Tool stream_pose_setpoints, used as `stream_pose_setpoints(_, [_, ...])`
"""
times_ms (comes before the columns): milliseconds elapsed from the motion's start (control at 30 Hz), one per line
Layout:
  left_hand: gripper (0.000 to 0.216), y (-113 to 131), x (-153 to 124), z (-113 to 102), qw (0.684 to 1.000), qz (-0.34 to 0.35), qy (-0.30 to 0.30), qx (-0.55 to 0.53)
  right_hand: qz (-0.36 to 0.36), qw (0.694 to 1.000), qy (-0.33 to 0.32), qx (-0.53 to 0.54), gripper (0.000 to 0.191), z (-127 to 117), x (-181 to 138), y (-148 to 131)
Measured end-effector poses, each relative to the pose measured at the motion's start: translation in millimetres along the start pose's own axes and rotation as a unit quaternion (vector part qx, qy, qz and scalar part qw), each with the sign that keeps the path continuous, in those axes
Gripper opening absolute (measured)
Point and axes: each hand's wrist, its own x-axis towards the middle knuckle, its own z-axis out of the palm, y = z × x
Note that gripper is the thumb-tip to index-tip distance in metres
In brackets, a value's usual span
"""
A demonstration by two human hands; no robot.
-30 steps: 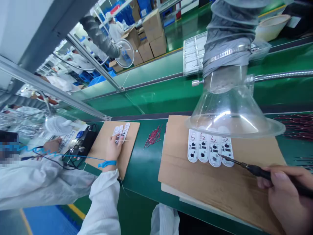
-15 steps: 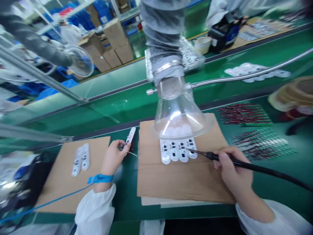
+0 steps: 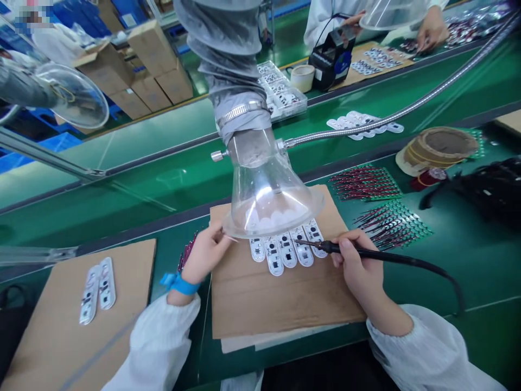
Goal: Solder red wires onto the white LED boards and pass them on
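My right hand (image 3: 360, 266) grips a soldering iron (image 3: 331, 247) like a pen. Its tip reaches over the row of white oblong circuit boards (image 3: 287, 252) on the cardboard sheet (image 3: 280, 304). My left hand (image 3: 207, 252), a blue strap (image 3: 181, 283) at its wrist, is at the sheet's left edge beside the clear fume hood (image 3: 272, 201). Its fingers are pinched; a thin pale strand, which looks like solder wire (image 3: 232, 238), shows at the fingertips. The leftmost board (image 3: 257, 248) sits a little higher than its neighbours. The hood covers the boards' far ends.
Two boards (image 3: 97, 290) lie on another cardboard sheet (image 3: 126, 304) at left. Red-wire bundles (image 3: 189, 252) are behind my left hand; more wired parts (image 3: 364, 182) lie at right, near a tape roll (image 3: 437, 149). A co-worker's hand (image 3: 433, 30) shows across the bench.
My left hand has moved right to the hood's rim and let go of its board; another board now stands at the row's left end. The view has shifted; the iron stays over the boards.
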Motion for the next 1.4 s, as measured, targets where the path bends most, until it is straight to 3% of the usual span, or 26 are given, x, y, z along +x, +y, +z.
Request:
stream_pose_setpoints(133, [0.024, -12, 26, -2, 0.992, 0.008, 0.027, -0.125, -0.005, 1.000, -0.004, 0.001, 0.033, 0, 1, 4])
stream_pose_setpoints(400, [0.021, -15, 27, 16, 0.994, 0.068, 0.045, -0.071, -0.025, 0.994, -0.033, -0.105, 0.031, 4, 1, -10])
stream_pose_setpoints(567, [0.019, -22, 23, 18, 0.992, 0.071, 0.077, -0.076, -0.031, 0.986, -0.096, -0.130, 0.035, 41, 14, -28])
stream_pose_setpoints(733, [0.021, -20, 23, 17, 0.992, 0.078, 0.063, -0.077, -0.071, 0.985, -0.092, -0.128, 0.044, 71, 21, -15])
stream_pose_setpoints(900, [0.025, -15, 23, 16, 0.993, 0.086, 0.048, -0.060, -0.099, 0.974, -0.104, -0.174, 0.047, 64, 18, -2])
stream_pose_setpoints(1200, [0.021, -25, 20, 17, 0.987, 0.069, 0.100, -0.101, -0.105, 0.970, -0.090, -0.198, 0.036, 59, 16, 0])
stream_pose_setpoints(1400, [0.020, -25, 19, 16, 0.986, 0.074, 0.101, -0.108, -0.123, 0.963, -0.103, -0.217, 0.027, 59, 17, -3])
